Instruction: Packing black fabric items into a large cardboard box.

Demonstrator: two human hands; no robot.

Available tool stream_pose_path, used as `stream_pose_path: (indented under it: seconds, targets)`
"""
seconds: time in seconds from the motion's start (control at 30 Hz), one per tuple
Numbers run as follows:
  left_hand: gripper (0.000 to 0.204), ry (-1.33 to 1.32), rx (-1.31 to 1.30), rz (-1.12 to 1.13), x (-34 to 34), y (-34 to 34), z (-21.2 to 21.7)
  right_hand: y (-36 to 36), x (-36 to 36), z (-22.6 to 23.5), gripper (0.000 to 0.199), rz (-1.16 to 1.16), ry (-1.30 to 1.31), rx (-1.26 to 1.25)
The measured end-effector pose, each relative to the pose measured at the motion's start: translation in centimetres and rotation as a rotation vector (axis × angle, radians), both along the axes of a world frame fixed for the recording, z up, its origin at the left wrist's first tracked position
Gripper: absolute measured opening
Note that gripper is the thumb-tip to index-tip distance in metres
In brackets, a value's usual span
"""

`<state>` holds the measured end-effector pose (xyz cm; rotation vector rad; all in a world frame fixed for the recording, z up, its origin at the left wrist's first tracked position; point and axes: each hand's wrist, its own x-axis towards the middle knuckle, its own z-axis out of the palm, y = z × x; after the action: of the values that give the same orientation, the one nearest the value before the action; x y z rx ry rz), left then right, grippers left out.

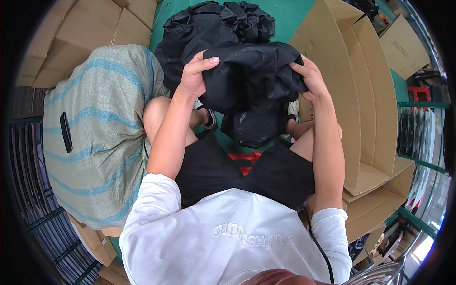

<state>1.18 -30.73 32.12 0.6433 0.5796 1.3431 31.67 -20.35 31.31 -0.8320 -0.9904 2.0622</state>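
A piece of black, bag-like fabric [247, 61] is stretched between my hands above my knees. My left hand [195, 75] grips its left edge, thumb on top and the other fingers hidden beneath. At the opposite edge my right hand [309, 78] pinches the cloth, with some fingers tucked behind. The lower part of the fabric hangs down between my legs. Just beyond it, a large crumpled heap of black fabric [213, 23] lies on the green floor.
A stuffed grey-green woven sack [95, 133] with blue stripes stands at my left, a dark phone-like object [66, 132] on it. Tall open cardboard boxes [337, 95] stand close at my right. A red stool [244, 161] shows between my thighs. Racks [420, 137] line the sides.
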Motion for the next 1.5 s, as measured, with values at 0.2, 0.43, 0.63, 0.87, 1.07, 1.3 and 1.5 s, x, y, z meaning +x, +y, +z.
stream_pose_path:
  seconds: [0.2, 0.43, 0.63, 0.87, 1.07, 1.3, 1.5]
  targets:
    - [0.025, 0.085, 0.0, -0.053, 0.0, 0.0, 0.0, -0.4, 0.7, 0.6, 0.03, 0.01, 0.098, -0.048]
    - [0.051, 0.373, 0.013, -0.147, 1.2, -0.2, 0.6, -0.5, 1.4, 0.3, 0.026, 0.048, 0.09, -0.039]
    - [0.055, 0.458, -0.045, -0.163, 2.3, -0.5, -0.1, -1.0, 1.3, 1.0, 0.027, 0.06, 0.095, -0.09]
    - [0.043, -0.089, -0.084, -0.121, 3.1, -1.8, 0.4, -2.0, 4.3, -0.6, 0.054, -0.015, 0.714, -0.08]
    - [0.03, -0.459, -0.198, -0.069, 2.4, -0.2, -1.9, -0.1, 5.4, -3.8, 0.088, 0.321, 0.709, -0.204]
    - [0.025, -0.28, -0.271, 0.136, 2.1, 0.2, -2.8, -1.3, 4.9, 0.9, 0.037, 0.029, 0.18, -0.076]
    - [0.02, -0.276, -0.246, 0.108, 1.3, -0.2, -0.5, -0.3, 7.5, 0.9, 0.037, -0.029, 0.485, -0.01]
